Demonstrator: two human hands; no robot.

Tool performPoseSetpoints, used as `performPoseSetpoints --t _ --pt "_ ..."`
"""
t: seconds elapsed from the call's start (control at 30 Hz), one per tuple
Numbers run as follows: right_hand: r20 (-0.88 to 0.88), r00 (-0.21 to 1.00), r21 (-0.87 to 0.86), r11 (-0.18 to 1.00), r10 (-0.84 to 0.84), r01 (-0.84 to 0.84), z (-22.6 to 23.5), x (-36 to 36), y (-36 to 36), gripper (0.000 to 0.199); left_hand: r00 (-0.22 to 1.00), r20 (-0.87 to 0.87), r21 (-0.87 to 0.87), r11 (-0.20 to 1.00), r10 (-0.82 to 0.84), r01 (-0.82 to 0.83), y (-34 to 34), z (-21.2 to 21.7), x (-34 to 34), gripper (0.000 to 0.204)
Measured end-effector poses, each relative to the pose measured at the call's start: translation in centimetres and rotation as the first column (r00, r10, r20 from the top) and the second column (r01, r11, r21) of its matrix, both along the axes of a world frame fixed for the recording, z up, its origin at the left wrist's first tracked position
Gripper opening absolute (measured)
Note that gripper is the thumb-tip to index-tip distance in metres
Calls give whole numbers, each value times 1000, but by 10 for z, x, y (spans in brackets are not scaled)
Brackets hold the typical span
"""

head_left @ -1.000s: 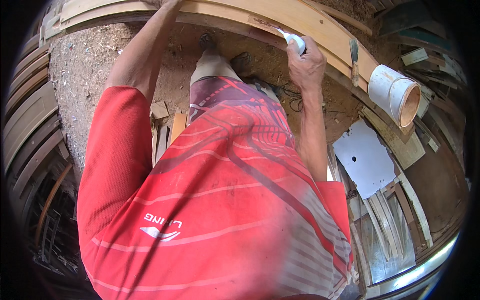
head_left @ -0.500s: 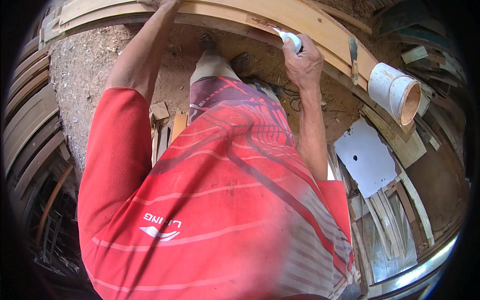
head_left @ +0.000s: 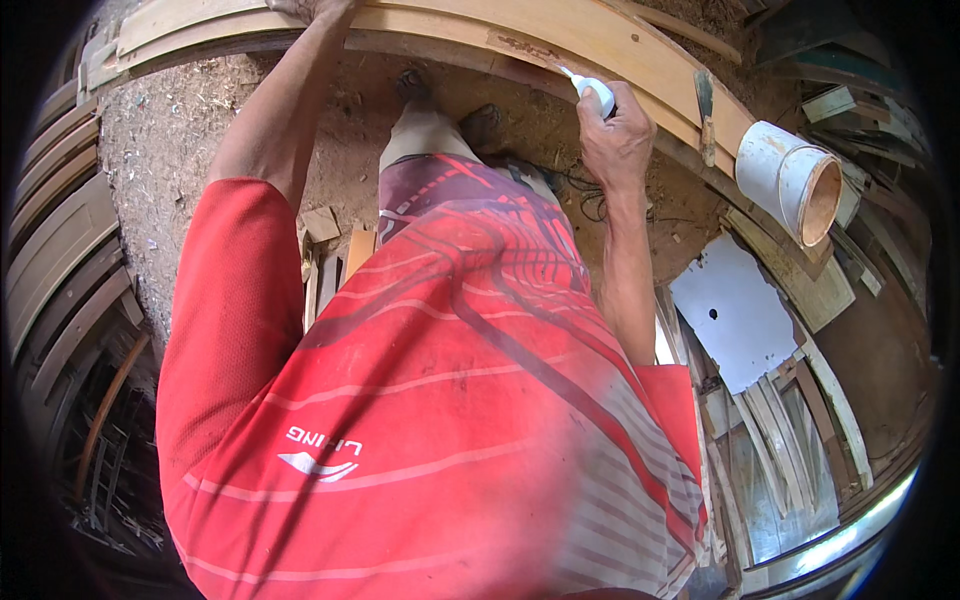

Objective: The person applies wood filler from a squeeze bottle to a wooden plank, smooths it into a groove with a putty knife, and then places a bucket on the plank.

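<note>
My right hand is closed around a small white squeeze bottle whose nozzle points at the edge of a long curved wooden piece that runs across the top of the view. My left hand reaches up to the same curved piece at the top edge and rests on it; its fingers are mostly cut off by the frame. My red striped shirt fills the lower middle and hides what lies below.
A white bucket lies tilted on its side at the right, beside a chisel-like tool on the curved wood. A pale flat sheet and wooden slats lie lower right. Curved wooden strips are stacked at the left. Sawdust covers the ground.
My right hand with the white bottle has shifted slightly left and down along the curved wood. The left arm has stayed in place.
</note>
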State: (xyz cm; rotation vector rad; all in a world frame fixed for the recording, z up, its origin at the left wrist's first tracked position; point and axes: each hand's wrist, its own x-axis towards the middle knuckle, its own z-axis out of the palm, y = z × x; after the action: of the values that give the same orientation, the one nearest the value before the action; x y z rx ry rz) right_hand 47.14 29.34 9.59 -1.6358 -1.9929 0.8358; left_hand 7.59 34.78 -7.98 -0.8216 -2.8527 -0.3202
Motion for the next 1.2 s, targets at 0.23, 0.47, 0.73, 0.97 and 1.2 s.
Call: performPoseSetpoints --t 0.23,0.47,0.73,0.97,1.2 --pt "-30 1000 -14 1000 8 -8 -2 -13 2 18 996 -84 12 1000 18 -18 -1 -15 -1 86" --pt "-30 998 -9 998 -56 56 -3 4 1 18 995 -102 49 999 24 -19 -1 -18 -2 85" --pt "-21 994 -63 993 -104 102 2 9 -1 19 996 -88 35 999 23 -20 -1 -5 1 81" --pt "-25 998 12 998 -56 56 -4 4 3 19 996 -88 -2 1000 -18 18 -3 -15 -8 83" --pt "-15 1000 16 1000 -25 25 -7 3 5 21 999 -41 -19 1000 12 -13 2 -8 0 83"
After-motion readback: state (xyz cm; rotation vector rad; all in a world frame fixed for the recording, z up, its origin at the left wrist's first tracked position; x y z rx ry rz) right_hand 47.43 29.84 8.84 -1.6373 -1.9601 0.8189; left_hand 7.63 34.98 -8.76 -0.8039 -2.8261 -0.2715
